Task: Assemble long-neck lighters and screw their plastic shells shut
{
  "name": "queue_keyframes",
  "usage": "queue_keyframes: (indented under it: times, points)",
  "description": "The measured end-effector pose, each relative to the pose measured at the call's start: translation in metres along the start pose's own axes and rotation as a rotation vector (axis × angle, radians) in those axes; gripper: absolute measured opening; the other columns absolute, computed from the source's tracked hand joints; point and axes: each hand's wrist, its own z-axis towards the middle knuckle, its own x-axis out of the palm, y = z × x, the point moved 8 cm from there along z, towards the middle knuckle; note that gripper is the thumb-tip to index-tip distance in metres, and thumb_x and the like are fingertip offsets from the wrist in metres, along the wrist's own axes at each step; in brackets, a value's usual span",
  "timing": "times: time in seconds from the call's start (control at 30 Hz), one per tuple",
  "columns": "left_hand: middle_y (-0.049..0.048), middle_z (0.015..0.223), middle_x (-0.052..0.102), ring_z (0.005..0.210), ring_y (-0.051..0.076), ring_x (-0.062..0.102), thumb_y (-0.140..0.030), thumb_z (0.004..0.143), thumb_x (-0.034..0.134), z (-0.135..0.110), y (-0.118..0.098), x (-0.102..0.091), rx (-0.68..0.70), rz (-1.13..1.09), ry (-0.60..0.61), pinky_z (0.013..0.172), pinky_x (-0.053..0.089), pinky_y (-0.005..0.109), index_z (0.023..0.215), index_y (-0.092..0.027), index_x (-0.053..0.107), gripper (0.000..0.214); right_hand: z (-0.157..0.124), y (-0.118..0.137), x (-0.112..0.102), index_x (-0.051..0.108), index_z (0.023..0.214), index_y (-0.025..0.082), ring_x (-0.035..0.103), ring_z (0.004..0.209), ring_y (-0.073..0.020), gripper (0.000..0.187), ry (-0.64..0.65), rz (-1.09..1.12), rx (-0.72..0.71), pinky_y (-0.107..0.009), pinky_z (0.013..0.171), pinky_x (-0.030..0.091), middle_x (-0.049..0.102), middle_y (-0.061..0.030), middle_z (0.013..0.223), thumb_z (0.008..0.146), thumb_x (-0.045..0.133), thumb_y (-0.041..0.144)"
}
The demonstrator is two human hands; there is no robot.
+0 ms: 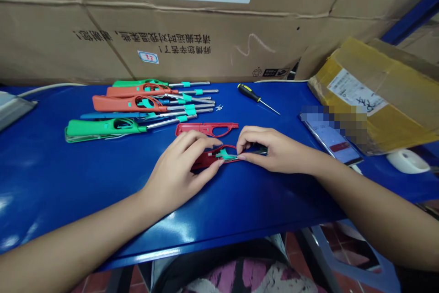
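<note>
An opened red gas lighter (206, 159) lies on the blue table, its teal trigger (223, 154) and inner parts exposed. My left hand (187, 158) is curled over the handle end, thumb and fingers gripping it from both sides. At the front end, my right hand (270, 150) pinches near the trigger loop with thumb and index finger; a thin part at its fingertips is too small to name. A dark rod end pokes out behind those fingers. Just beyond the lighter rests a loose red shell half (207, 128), partly covered by my left fingers.
Several lighters with metal tubes lie at the back left, a green lighter (103, 128) nearest. Small white pieces (219, 107) are beside their tips. A screwdriver (252, 94), a phone (329, 137), a taped carton (377, 96) and a white mouse (408, 161) sit right. Large cardboard (222, 28) stands behind.
</note>
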Motion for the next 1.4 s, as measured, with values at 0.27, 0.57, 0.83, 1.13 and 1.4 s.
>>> queue_keyframes:
  times: [0.27, 0.57, 0.83, 1.13, 1.4]
  points:
    - [0.0044, 0.098, 0.069, 0.093, 0.019, 0.063, -0.026, 0.095, 0.068, 0.0, 0.008, 0.007, -0.017, -0.038, 0.026, 0.084, 0.052, 0.034, 0.104, -0.021, 0.072, 0.012, -0.011, -0.014, -0.027, 0.064, 0.104, 0.022, 0.061, 0.093, -0.0187, 0.016, 0.002, -0.168, 0.114, -0.033, 0.084, 0.05, 0.066, -0.005, 0.105, 0.094, 0.061, 0.034]
    - [0.007, 0.121, 0.068, 0.114, 0.021, 0.063, -0.027, 0.094, 0.068, 0.001, 0.008, 0.017, -0.024, -0.093, 0.095, 0.1, 0.053, 0.036, 0.126, -0.021, 0.065, 0.033, -0.014, -0.022, -0.022, 0.068, 0.092, 0.02, 0.062, 0.09, -0.0178, 0.014, 0.156, -0.243, 0.163, -0.033, 0.081, 0.047, 0.067, -0.0045, 0.101, 0.095, 0.06, 0.031]
    - [0.0066, 0.121, 0.073, 0.111, 0.02, 0.065, -0.026, 0.095, 0.068, -0.001, 0.01, 0.019, -0.01, -0.122, 0.123, 0.098, 0.053, 0.037, 0.129, -0.019, 0.065, 0.035, -0.012, -0.022, -0.022, 0.068, 0.085, 0.019, 0.06, 0.083, -0.017, 0.018, 0.117, -0.247, 0.205, -0.031, 0.074, 0.044, 0.067, -0.0039, 0.093, 0.093, 0.064, 0.035]
    - [0.0058, 0.116, 0.074, 0.108, 0.02, 0.065, -0.027, 0.095, 0.068, -0.001, 0.011, 0.02, -0.016, -0.128, 0.127, 0.096, 0.052, 0.035, 0.129, -0.02, 0.066, 0.035, -0.013, -0.021, -0.021, 0.066, 0.084, 0.02, 0.058, 0.079, -0.0157, 0.022, 0.101, -0.28, 0.251, -0.029, 0.069, 0.042, 0.067, -0.002, 0.089, 0.092, 0.067, 0.04]
    - [0.0061, 0.11, 0.073, 0.104, 0.021, 0.065, -0.027, 0.095, 0.069, -0.001, 0.009, 0.018, -0.017, -0.141, 0.131, 0.092, 0.052, 0.034, 0.128, -0.02, 0.067, 0.034, -0.015, -0.018, -0.018, 0.071, 0.087, 0.02, 0.062, 0.076, -0.0154, 0.016, 0.158, -0.138, 0.251, -0.029, 0.07, 0.046, 0.07, -0.0013, 0.084, 0.093, 0.066, 0.034]
